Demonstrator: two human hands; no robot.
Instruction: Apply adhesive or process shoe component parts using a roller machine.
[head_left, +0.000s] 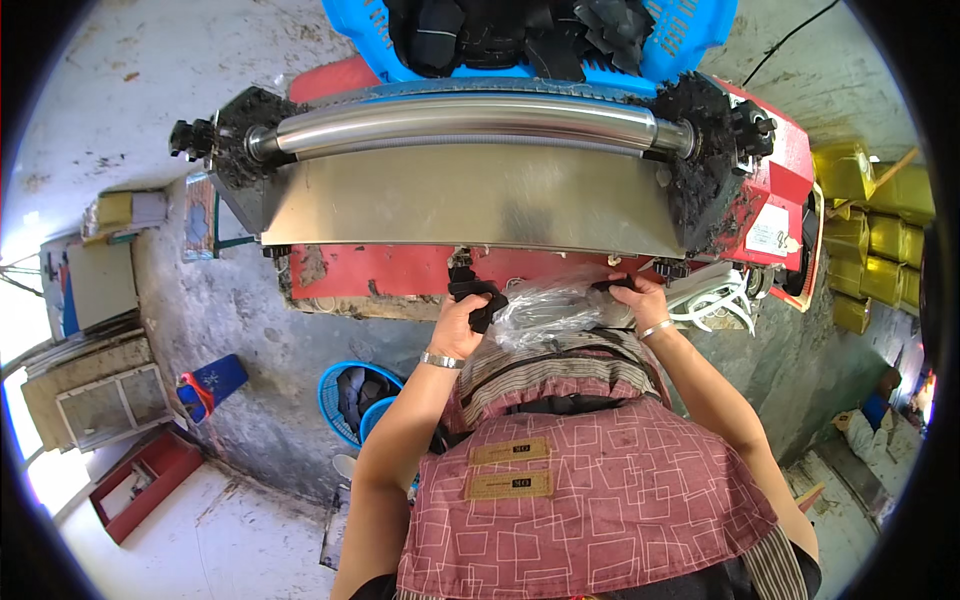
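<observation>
My left hand (pixel 457 330) is closed on a crumpled black piece of sheet material (pixel 487 312), perhaps leather or cloth. Farther right, my right hand (pixel 646 303) pinches a smaller dark piece (pixel 612 284) between thumb and fingers. A crinkled clear plastic sheet or bag (pixel 545 315) lies over my lap between the two hands. Just beyond them stands a red machine (pixel 400 275) with a smooth metal plate (pixel 470 205) sloping toward me. Behind that plate runs a shiny steel roller (pixel 465 128), with black debris caked around both ends.
A blue plastic basket (pixel 690 45) full of black pieces sits behind the roller. On the floor at my left are a blue basket (pixel 328 405) with dark scraps and a blue box (pixel 222 388). Yellow wrapped packages (pixel 880 240) are stacked on the right. White tubing (pixel 715 295) hangs beside my right hand.
</observation>
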